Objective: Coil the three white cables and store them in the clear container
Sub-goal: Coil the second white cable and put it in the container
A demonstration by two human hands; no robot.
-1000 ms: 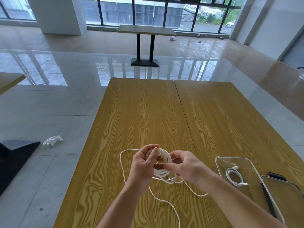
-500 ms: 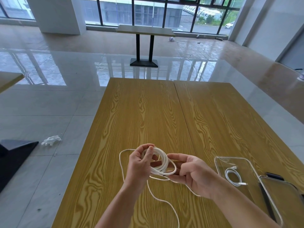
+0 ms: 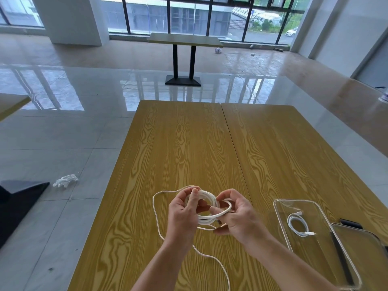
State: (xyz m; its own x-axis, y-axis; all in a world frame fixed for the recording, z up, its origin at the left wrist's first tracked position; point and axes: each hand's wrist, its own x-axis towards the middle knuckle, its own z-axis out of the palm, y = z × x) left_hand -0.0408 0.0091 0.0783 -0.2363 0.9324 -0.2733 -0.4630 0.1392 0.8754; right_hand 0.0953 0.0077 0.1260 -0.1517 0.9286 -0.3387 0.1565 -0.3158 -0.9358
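Bright, even daylight from the tall windows (image 3: 210, 15) far beyond the fingers (image 3: 194, 196), mirrored as white glare on the glossy floor tiles (image 3: 84, 91). Soft, faint shadows only under the hands on the wooden table (image 3: 189, 143). Sharp centrally; wide-angle bending and slight smear toward the edges.

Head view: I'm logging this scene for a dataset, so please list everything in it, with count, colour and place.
Wooden table: two, yellow-brown, pushed together side by side.
Cable being coiled: one, white, held over the table, loose tail trailing toward the near edge.
Coiled cable: one, white, inside the container.
Clear container: one, transparent, on the table at right.
Clear lid: one, transparent, near right corner.
Far table: one, black legs, by the windows.
Crumpled glove: one, white, on the floor at left.
Left hand: grips the coil.
Right hand: pinches a loop.
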